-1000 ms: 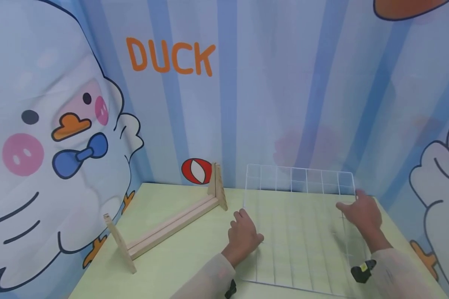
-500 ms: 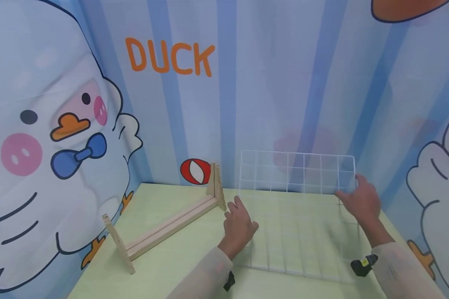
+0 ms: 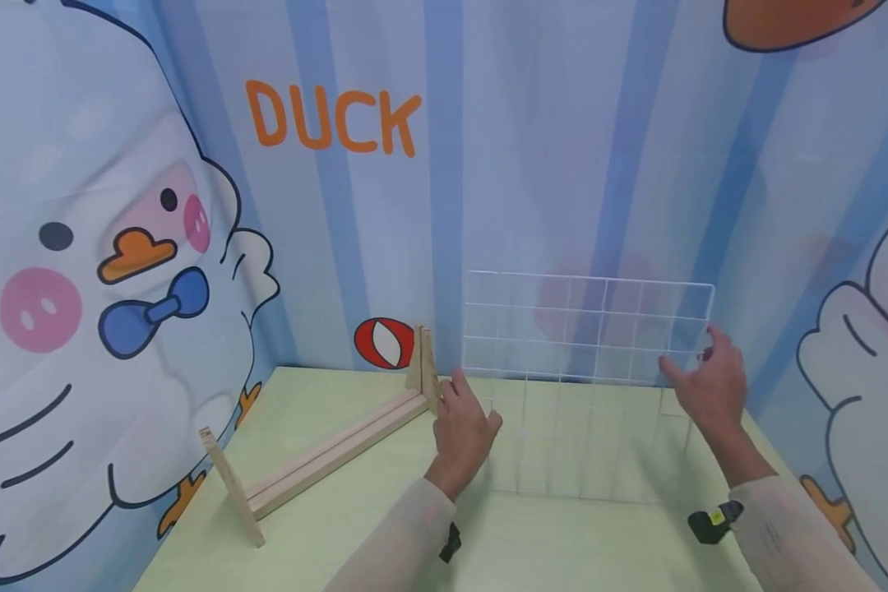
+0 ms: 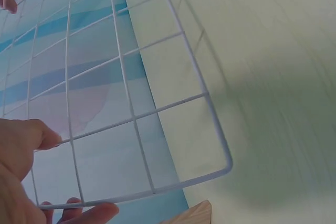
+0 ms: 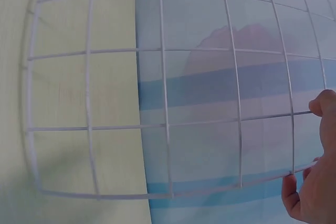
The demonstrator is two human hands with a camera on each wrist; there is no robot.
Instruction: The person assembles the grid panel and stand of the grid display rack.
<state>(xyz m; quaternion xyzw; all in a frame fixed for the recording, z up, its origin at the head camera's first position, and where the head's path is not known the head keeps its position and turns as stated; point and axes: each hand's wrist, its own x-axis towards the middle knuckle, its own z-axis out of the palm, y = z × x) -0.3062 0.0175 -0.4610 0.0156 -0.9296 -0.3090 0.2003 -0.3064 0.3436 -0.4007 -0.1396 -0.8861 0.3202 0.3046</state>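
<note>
A white wire grid panel point(image 3: 588, 277) is held between my two hands in the head view, tilted up in front of the striped backdrop. My left hand point(image 3: 462, 432) grips its left side; in the left wrist view the thumb lies at a cross wire and the fingers point(image 4: 100, 212) curl under the edge wire. My right hand point(image 3: 713, 378) holds the opposite side, and the right wrist view shows its thumb point(image 5: 317, 103) on a cross wire with fingers round the edge. I cannot tell whether the panel's lower edge touches the table.
To the left on the pale green table point(image 3: 562, 543) stands a wooden frame point(image 3: 340, 440), a long double bar between two upright end boards. Its far end board point(image 3: 427, 370) is close beside my left hand. Behind hangs a blue striped duck-print cloth point(image 3: 518, 164).
Both hands have moved up and away with the wire grid panel. Its top edge stands higher against the backdrop and its lower edge is farther from me. The wooden frame stays put.
</note>
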